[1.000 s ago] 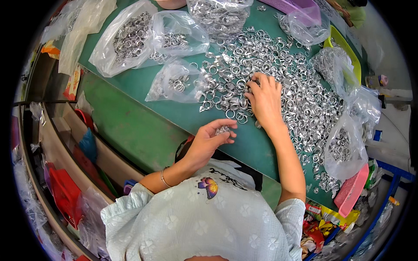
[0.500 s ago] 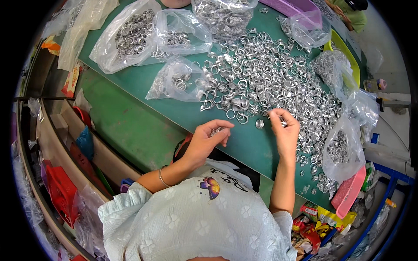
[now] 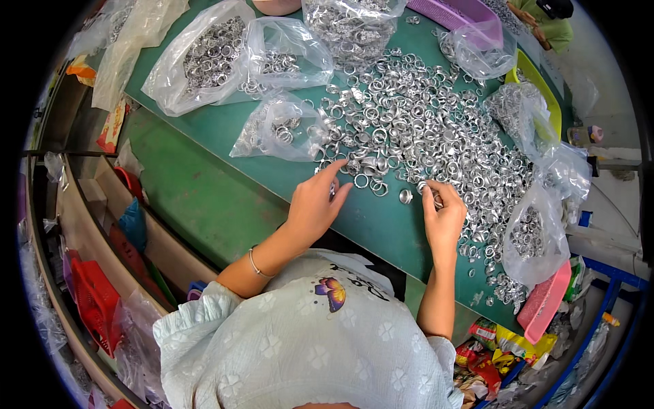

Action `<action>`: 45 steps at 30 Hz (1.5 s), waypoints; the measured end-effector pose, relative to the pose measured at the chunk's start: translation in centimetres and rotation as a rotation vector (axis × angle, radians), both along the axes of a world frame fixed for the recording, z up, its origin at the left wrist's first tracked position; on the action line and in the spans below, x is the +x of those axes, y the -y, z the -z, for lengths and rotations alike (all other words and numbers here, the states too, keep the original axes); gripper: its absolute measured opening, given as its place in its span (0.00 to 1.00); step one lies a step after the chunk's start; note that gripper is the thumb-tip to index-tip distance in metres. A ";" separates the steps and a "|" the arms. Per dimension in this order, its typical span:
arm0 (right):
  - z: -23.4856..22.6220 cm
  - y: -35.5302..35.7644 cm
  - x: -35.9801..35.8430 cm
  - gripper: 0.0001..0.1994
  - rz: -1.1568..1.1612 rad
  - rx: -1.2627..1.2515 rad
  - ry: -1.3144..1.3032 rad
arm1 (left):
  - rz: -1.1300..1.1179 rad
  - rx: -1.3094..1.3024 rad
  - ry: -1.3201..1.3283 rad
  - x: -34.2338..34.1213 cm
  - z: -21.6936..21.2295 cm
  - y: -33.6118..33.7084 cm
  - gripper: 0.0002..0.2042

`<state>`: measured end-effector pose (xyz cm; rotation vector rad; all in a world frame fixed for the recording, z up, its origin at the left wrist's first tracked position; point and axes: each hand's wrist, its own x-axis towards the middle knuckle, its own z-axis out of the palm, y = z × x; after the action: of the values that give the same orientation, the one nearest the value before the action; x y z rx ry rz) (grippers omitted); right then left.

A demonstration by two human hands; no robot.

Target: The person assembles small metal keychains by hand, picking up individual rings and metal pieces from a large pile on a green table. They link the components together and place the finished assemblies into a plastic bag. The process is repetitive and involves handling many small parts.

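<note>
1. The step looks like sorting: the right hand point(image 3: 444, 217) pinches a small metal ring point(image 3: 424, 187) at the near edge of the ring pile point(image 3: 436, 129), centre of frame.
2. The left hand point(image 3: 315, 204) rests loosely open, fingertips touching rings beside a small clear bag point(image 3: 276, 129).
3. The next move probably needs a careful grip, because a loose ring point(image 3: 405, 196) lies very close by on the green table point(image 3: 204, 198).

Bare green table top point(image 3: 225, 136) lies open in front of the left hand point(image 3: 315, 204), and a narrow clear strip runs between both hands along the near edge. Beyond the fingers the heap of silver rings point(image 3: 422, 129) fills the middle, so the right hand point(image 3: 444, 217) sits right at its edge. Clear plastic bags point(image 3: 204, 61) crowd the far left, and more bags point(image 3: 538, 232) wall off the right side.
</note>
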<state>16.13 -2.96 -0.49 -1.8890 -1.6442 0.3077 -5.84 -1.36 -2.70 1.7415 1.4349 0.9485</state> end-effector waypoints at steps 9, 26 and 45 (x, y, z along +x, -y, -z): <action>-0.4 0.6 -0.5 0.06 0.008 0.064 -0.114 | -0.028 0.053 -0.147 0.9 0.6 -1.4 0.12; -0.9 2.8 -4.4 0.08 -0.134 -0.345 -1.115 | 0.338 -0.133 0.513 2.5 -1.4 1.1 0.16; -2.7 2.7 -0.5 0.20 -0.199 -0.178 -1.868 | -0.356 0.470 0.041 -6.8 -9.1 -6.9 0.09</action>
<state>15.66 -5.69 2.22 -0.6822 -0.3982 1.6458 -12.67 5.58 6.36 1.7989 1.6203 1.6077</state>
